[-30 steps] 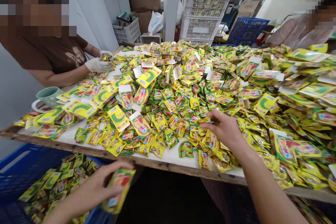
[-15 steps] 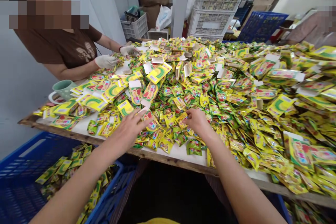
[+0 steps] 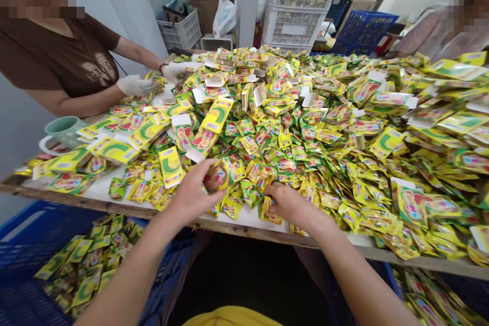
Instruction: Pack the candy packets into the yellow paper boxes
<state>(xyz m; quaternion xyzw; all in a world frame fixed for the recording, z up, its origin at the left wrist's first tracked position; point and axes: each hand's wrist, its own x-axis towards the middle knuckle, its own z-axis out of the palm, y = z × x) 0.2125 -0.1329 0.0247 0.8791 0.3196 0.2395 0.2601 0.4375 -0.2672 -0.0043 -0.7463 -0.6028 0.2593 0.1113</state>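
Note:
A heap of small yellow and green sachets (image 3: 301, 147) and flat yellow boxes covers the table (image 3: 244, 216). My left hand (image 3: 193, 191) is closed round a small box (image 3: 217, 175), thumb below and fingers above, its end facing me. Just right of it, my right hand (image 3: 280, 198) has its fingers bent down onto a yellow sachet (image 3: 270, 211) near the table's front edge. A yellow box (image 3: 171, 167) lies to the left of my left hand.
A person in a brown shirt with white gloves (image 3: 134, 85) works at the left, near a green mug (image 3: 63, 132). Blue crates (image 3: 19, 260) with packets stand below the table. White crates (image 3: 296, 25) are stacked behind; another person sits back right.
My left hand has closed round a box and tilted it up. My right hand has moved down towards the table's front edge. The view has shifted right.

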